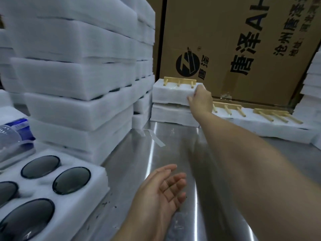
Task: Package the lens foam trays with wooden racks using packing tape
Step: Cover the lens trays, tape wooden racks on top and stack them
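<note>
The right hand [199, 100] grips the near corner of the top taped foam tray [172, 94], apparently set squarely on another at the surface's [173, 145] far edge, so align edges before releasing; the left hand [163, 188] hovers open, empty.

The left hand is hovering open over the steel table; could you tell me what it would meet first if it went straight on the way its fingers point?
Probably nothing near: the left hand points over bare steel table.

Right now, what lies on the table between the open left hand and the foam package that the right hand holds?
Mostly bare steel table; only a clear tape strip lies off to the left, seen in the head view.
</note>
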